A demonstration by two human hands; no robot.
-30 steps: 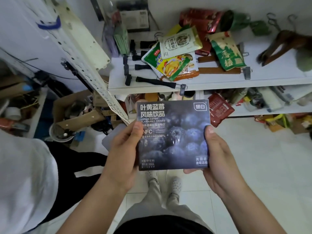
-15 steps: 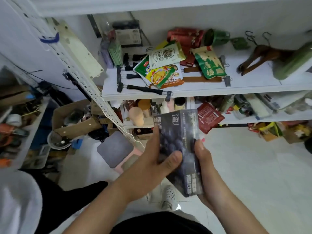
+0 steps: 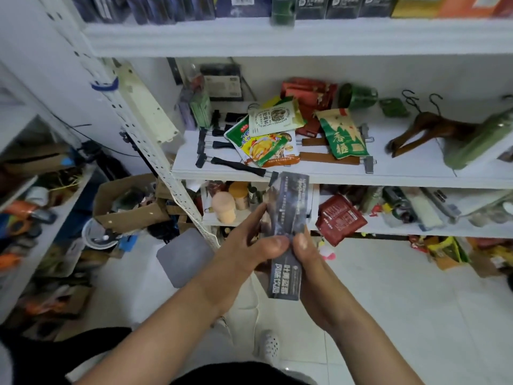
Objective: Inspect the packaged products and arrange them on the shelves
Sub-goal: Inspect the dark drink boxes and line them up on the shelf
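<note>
The dark blue drink box (image 3: 287,234) is edge-on to the camera now. 1 second back it sits flat with the blueberry front facing the person, 0.5 seconds back it's mid-turn, and now only the narrow side panel with its small print shows.

Both hands are on it. The left hand (image 3: 244,254) wraps the left face with its thumb pressed over the near edge. The right hand (image 3: 308,257) clamps the other side, thumb tip right next to the left thumb. Neither is slack; the fingers curl round the box. It's held in the air in front of the middle shelf (image 3: 416,168), about level with that shelf's front lip and not touching any shelf.

The view also tips up compared with before, so the top shelf (image 3: 277,37) comes in, carrying a row of similar dark boxes (image 3: 333,5).

My read: the front check is done, the side check is underway, and that upper row looks like where this 1 belongs. Nothing's placed yet though. The snack pouches (image 3: 266,134) on the middle shelf lie just as they did.
</note>
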